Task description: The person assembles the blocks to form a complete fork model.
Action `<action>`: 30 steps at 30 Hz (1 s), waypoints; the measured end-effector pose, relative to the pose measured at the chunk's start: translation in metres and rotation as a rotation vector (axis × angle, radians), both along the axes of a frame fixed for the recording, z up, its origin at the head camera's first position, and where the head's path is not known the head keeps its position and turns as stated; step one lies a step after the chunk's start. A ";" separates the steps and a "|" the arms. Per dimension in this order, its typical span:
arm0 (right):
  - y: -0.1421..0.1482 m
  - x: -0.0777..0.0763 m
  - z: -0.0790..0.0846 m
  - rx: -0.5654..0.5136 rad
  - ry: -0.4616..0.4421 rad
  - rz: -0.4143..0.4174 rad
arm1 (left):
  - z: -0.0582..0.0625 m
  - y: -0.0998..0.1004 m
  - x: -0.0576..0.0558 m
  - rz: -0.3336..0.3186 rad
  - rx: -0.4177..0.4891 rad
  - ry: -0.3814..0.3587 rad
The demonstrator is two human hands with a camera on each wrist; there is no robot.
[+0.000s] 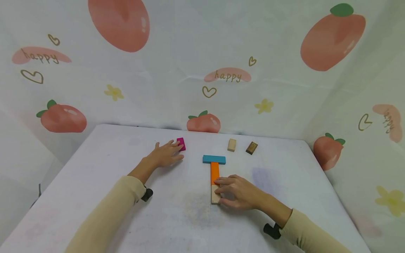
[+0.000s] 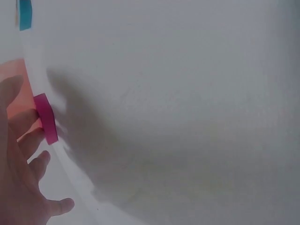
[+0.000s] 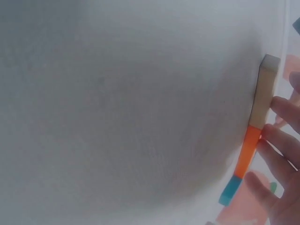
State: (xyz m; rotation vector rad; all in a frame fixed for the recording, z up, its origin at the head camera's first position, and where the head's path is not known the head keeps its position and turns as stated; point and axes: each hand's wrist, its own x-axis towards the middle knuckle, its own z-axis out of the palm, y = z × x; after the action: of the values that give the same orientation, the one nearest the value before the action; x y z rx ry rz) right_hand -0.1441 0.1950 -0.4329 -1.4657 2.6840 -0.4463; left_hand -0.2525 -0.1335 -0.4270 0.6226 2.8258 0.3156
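Pale wooden block lies nearest, flat on the white tabletop. What touches it?

Right hand, palm down, reaching in from the right side. Fingers loosely spread, gently bent, one tip on the block. Thumb beside its right edge; cannot tell whether it makes contact.

And just beyond?

Orange block, end to end with the pale one, the two touching. Another right fingertip lies at its near end. Then the teal block, set crosswise against the orange block's far end — all three together form a T, stem toward the wearer.

Left hand?

Left of the teal block, stretched forward. Fingers wide, fanned out. Its wrist view shows two fingertips against the magenta block, with thumb apart from it.

Position of that magenta block?

Ahead and left of the T, well short of the tabletop's left side, leaning slightly off straight in the head view.

Anything else that far out?

Second pale block, beyond the teal one and to the right. Farther right, a brown block, lying aslant, the pair near each other but apart.

Background?

White cloth backdrop behind the far edge — printed red fruit, yellow flowers, outlined hearts, the word "happy".
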 end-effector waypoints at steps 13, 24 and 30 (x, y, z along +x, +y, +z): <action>0.001 -0.001 0.000 0.014 -0.051 -0.031 | -0.006 0.017 0.001 -0.024 -0.005 0.000; 0.000 0.000 0.003 0.034 -0.096 -0.047 | -0.009 0.042 0.004 -0.049 -0.028 0.011; 0.000 -0.001 0.004 0.036 -0.102 -0.052 | -0.008 0.056 0.006 -0.078 -0.015 0.001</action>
State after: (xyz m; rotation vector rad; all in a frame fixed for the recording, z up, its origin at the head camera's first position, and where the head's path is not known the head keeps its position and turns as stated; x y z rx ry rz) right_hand -0.1448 0.1947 -0.4293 -1.3294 2.6412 -0.4603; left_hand -0.2468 -0.0778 -0.4351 0.7274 2.7930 0.2795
